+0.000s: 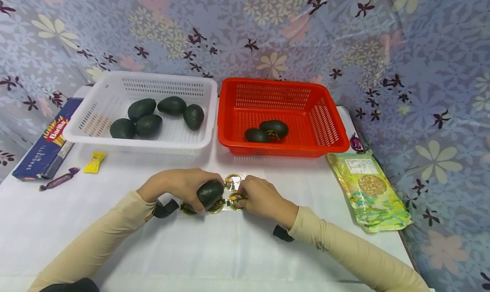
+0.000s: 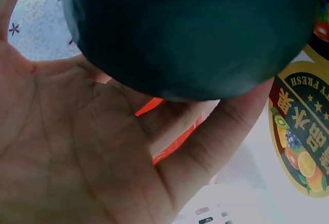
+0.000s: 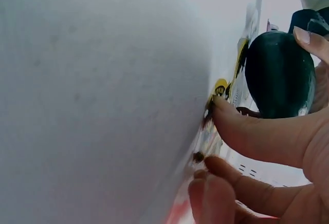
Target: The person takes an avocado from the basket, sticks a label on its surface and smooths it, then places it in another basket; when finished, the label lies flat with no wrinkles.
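We grip avocado (image 1: pixel 210 193) in left hand (image 1: pixel 181 184); right hand (image 1: pixel 265 199) touches sticker (image 1: pixel 234 197), pinching or not we cannot tell. White basket (image 1: pixel 141 143), red basket (image 1: pixel 277 149) block far side; bag (image 1: pixel 373 194) rightward.

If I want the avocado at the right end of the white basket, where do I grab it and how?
Probably around its fat middle, coming straight down from above. The avocado is smooth and rounded with no handle, so curl your fingers around both sides. The white basket is open on top, but its walls could block hands coming in sideways.
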### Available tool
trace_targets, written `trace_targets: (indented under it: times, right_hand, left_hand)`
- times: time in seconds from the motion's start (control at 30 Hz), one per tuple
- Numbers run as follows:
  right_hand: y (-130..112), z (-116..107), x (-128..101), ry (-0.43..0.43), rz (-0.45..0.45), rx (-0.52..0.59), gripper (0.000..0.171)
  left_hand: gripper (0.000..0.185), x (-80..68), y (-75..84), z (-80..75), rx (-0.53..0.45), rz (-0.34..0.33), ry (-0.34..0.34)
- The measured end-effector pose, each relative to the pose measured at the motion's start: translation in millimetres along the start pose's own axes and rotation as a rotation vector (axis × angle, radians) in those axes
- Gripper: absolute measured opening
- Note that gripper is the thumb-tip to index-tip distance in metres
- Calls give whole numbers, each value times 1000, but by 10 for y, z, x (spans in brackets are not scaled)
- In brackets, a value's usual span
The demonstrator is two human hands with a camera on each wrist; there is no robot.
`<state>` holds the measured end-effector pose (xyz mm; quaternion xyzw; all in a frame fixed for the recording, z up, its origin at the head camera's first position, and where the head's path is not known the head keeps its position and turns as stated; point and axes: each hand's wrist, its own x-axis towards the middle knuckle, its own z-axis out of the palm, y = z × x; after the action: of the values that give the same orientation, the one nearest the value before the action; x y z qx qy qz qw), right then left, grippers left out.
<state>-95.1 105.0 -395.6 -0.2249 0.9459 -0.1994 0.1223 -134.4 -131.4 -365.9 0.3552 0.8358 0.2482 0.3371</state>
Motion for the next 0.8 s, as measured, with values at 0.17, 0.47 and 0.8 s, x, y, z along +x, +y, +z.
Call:
trace_targets:
  times: [0.17, 0.47, 0.8]
  right_hand:
    - [-12, 3, -27, 1, 7, -10, 25]
    - [-7, 21, -38, -3, 26, 47, 32]
    - [26, 20, -15, -34, 72, 105, 33]
  left_hand:
    - [64, -2, 7, 10, 6, -10, 3]
    - [64, -9, 10, 13, 10, -15, 8]
    - [64, 6, -3, 21, 7, -8, 7]
